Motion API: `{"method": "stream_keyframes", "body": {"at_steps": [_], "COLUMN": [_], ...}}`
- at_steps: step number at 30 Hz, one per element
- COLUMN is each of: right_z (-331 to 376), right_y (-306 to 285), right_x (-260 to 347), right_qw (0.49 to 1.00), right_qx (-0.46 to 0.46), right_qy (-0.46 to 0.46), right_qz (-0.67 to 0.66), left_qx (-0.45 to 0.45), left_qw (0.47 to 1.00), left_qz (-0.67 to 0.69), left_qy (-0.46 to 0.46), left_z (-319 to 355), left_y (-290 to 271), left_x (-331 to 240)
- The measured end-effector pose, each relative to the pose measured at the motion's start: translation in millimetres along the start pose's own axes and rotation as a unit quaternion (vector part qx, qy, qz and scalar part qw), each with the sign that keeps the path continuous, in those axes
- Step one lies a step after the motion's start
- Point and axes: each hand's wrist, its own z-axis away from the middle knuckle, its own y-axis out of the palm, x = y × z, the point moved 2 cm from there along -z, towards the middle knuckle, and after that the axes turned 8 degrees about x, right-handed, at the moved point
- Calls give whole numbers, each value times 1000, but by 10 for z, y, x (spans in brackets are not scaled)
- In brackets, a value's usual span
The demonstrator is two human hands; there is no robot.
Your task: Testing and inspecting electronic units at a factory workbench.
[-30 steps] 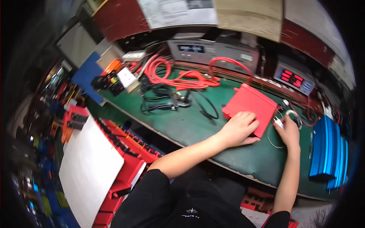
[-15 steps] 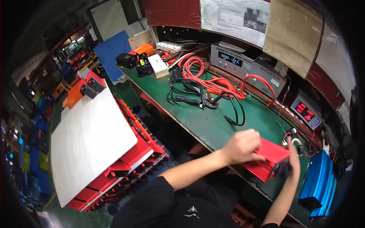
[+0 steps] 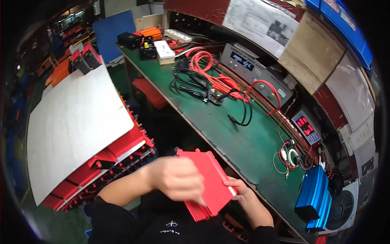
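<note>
A red metal case with finned sides [image 3: 217,175], which looks like a power inverter, is held tilted in front of me, off the bench's near edge. My right hand [image 3: 239,189] grips its right edge, thumb on the upper face. Over the case's left part is my left hand [image 3: 176,179], smeared by motion, with its fingers curled closed. One fingertip reaches the case's lower edge. Whatever the left fingers may hold is hidden.
The green workbench [image 3: 243,148] bears red and black cables [image 3: 199,83], a power supply [image 3: 256,71], a red-digit meter [image 3: 306,126] and blue finned cases [image 3: 315,197]. To my left, a white board [image 3: 81,130] lies over stacked red cases. A fan [image 3: 341,207] stands far right.
The red case has moved left and nearer to me, off the bench. My right hand has gone from beside its end to gripping its edge. The view has shifted right.
</note>
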Motion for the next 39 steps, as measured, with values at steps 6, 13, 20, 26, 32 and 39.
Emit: {"method": "stream_keyframes", "body": {"at_steps": [6,13,20,26,32,39], "right_z": [-595,-1386,-1119,-123,330,228], "right_y": [234,956,631,97,-290,-308], "right_x": [-44,-157,439,405,397,420], "right_qw": [985,860,825,689,622,684], "right_qx": [15,-82,-68,-303,-444,-436], "right_qy": [-154,-311,-260,-359,-356,-304], "right_qz": [79,397,497,552,538,499], "left_qx": [-317,-445,-545,-482,-389,-266], "left_qw": [872,628,454,582,551,581], "left_qz": [108,270,329,-15,-349,-269], "left_qy": [-356,-579,-623,-654,-651,-721], "left_z": [1306,1545,1589,2651,3694,3625], "left_y": [-35,605,-884,-2273,-2545,-2404], "left_x": [-288,-879,-116,773,1080,859]}}
